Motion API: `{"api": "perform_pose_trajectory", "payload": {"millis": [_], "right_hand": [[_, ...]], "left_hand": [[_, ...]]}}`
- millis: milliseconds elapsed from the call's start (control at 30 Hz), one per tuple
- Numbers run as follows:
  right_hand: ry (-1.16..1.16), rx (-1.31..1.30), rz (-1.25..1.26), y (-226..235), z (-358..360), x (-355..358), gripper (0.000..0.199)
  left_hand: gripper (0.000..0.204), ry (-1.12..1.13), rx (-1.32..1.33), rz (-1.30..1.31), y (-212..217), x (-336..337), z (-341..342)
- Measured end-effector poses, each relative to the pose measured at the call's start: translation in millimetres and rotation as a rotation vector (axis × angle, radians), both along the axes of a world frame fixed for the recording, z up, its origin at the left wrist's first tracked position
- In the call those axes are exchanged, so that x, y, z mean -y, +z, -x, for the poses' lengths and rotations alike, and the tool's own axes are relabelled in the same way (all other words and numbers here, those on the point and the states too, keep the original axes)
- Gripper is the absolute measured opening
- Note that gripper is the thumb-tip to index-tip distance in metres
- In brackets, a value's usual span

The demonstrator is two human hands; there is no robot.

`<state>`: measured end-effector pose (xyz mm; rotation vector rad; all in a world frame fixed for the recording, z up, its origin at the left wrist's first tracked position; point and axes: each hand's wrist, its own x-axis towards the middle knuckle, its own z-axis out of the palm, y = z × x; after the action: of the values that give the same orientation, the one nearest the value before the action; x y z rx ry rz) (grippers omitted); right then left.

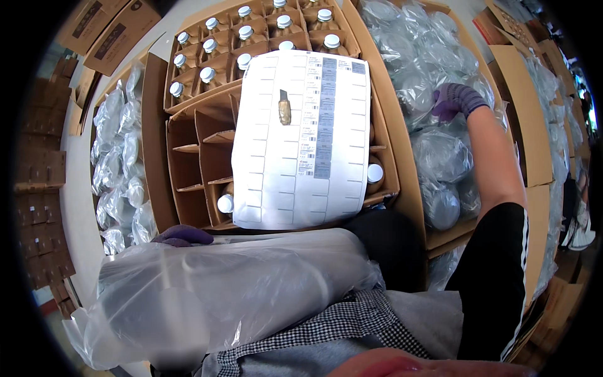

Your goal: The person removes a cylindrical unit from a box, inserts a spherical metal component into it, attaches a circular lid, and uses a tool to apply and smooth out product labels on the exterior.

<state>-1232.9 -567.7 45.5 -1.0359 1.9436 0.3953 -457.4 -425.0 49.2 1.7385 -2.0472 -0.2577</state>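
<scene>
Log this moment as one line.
left hand: at clear plastic bundle | right hand: at plastic-wrapped pieces, right-side carton | label sheet: over divided carton, small tool on top

At the upper right of the frame, the purple-gloved right hand [457,102] reaches among plastic-wrapped items [443,154] in an open carton [531,144]. The gloved left hand [182,235] is at the upper edge of a clear plastic bundle [220,283], lower left. At centre, a label sheet [276,176] bearing a small cutter [285,112] partly covers cardboard dividers [215,120]; white-capped bottles [284,22] stand above.
</scene>
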Motion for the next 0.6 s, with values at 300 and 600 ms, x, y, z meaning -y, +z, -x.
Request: {"api": "perform_pose_trajectory", "payload": {"millis": [300,600], "right_hand": [[0.904,-0.533,0.048,-72,0,81,0.035],[0.489,-0.368,0.565,-116,34,64,0.039]], "left_hand": [[0.022,0.071,0.059,0.003,15,-8,0],[0.023,0.074,0.043,0.0,7,-3,0]]}}
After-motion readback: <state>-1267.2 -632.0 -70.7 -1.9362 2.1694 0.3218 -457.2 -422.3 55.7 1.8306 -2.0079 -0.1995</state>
